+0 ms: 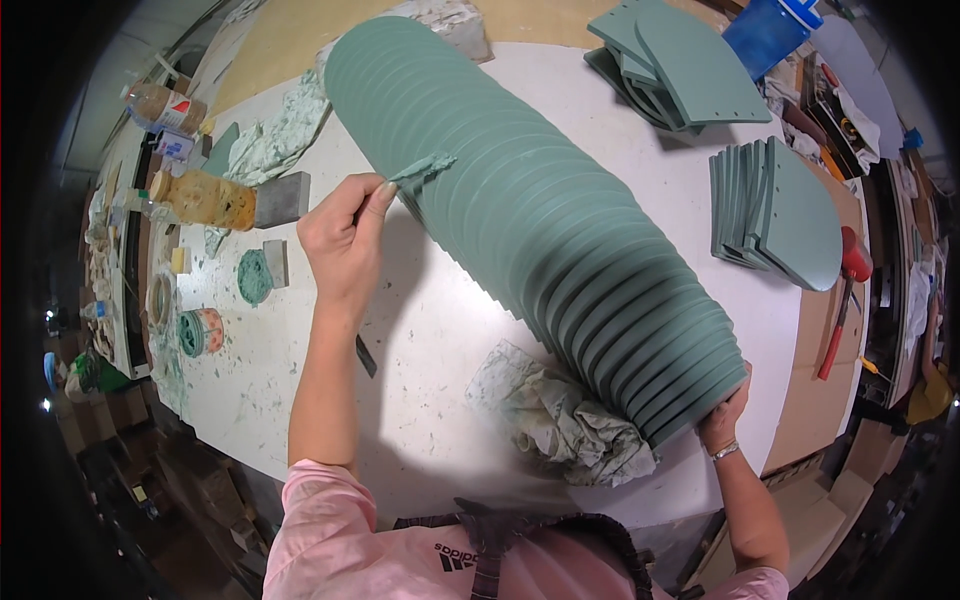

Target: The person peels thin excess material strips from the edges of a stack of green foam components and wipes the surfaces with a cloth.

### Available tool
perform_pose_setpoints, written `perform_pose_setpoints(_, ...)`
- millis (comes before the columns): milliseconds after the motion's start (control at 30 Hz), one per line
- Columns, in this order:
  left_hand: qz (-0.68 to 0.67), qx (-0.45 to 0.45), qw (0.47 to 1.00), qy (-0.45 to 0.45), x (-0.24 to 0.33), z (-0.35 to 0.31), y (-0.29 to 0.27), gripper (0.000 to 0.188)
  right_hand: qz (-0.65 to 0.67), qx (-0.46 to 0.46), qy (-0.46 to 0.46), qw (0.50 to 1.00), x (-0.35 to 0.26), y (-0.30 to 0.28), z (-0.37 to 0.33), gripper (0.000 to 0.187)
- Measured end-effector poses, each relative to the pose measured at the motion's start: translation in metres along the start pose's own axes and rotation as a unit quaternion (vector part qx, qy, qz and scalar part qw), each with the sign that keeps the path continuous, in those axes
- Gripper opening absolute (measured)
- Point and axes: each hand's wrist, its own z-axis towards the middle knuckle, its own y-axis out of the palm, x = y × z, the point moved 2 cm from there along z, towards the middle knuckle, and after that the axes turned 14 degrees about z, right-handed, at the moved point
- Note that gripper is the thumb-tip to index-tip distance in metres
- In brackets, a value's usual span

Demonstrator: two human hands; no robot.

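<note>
A long ribbed green form (520,190), made of many overlapping curved plates, lies slantwise across the white table. My left hand (345,225) is closed in a pinch on a thin spatula (425,170) coated with green putty, whose tip is over or against the ribs of the far half. At the near right end, my right hand (727,415) grips the form's edge, its fingers partly hidden behind it. A crumpled, green-stained rag (570,425) sits against the near end of the form. A narrow dark strip (366,355) lies beside my left forearm.
Stacked green plates (690,65) stand at the far right, with another stack (775,215) nearer. A red-handled tool (832,340) lies near the right edge. To the left are a jar of green putty (200,331), a bottle of yellowish liquid (210,200), a grey block (282,200) and another rag (280,130).
</note>
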Motion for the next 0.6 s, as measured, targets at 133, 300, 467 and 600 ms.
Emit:
perform_pose_setpoints(133, -0.007, 0.007, 1.0, -0.004, -0.002, 0.001, -0.001, 0.012, 0.015, -0.007, 0.009, 1.0, 0.001, 0.002, 0.002, 0.102)
perform_pose_setpoints(300, -0.008, -0.005, 1.0, 0.018, 0.006, 0.013, 0.006, 0.012, 0.035, -0.015, 0.026, 0.999, 0.005, -0.002, 0.0, 0.11)
perform_pose_setpoints(467, 0.011, -0.011, 0.999, 0.035, 0.012, 0.023, 0.004, 0.012, -0.029, -0.007, -0.02, 0.999, -0.006, 0.003, 0.003, 0.097)
perform_pose_setpoints(600, 0.023, -0.037, 0.998, 0.048, 0.018, 0.028, 0.007, 0.011, -0.027, -0.003, -0.019, 0.999, -0.002, -0.001, 0.001, 0.095)
